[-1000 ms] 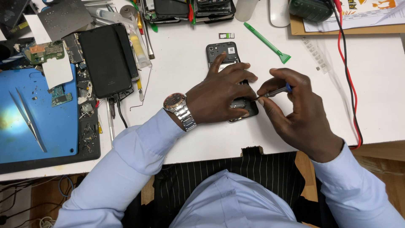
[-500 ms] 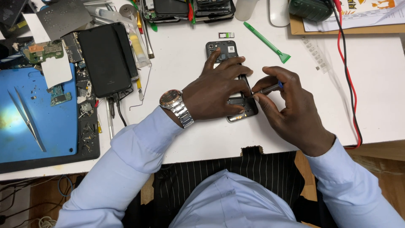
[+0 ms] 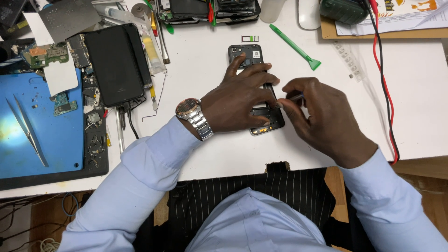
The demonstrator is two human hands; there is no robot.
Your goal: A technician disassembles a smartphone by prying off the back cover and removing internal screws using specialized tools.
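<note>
An opened black phone (image 3: 247, 55) lies back-up on the white table (image 3: 200, 149), its insides showing. My left hand (image 3: 238, 100), with a metal watch on the wrist, lies flat across the phone's middle and presses it down. My right hand (image 3: 322, 119) pinches a thin metal tool (image 3: 293, 98), whose tip rests at the phone's right edge, close to my left fingertips. Most of the phone's lower half is covered by my left hand.
A green plastic pry tool (image 3: 294, 46) lies at the upper right of the phone. A black phone back panel (image 3: 114, 65) and circuit parts sit to the left. A blue work mat (image 3: 32, 130) holds tweezers (image 3: 28, 130). Red and black cables (image 3: 383, 84) run down the right side.
My right hand has slid up and left along the phone's right edge with the tool. My left hand has stayed on the phone, fingers slightly shifted.
</note>
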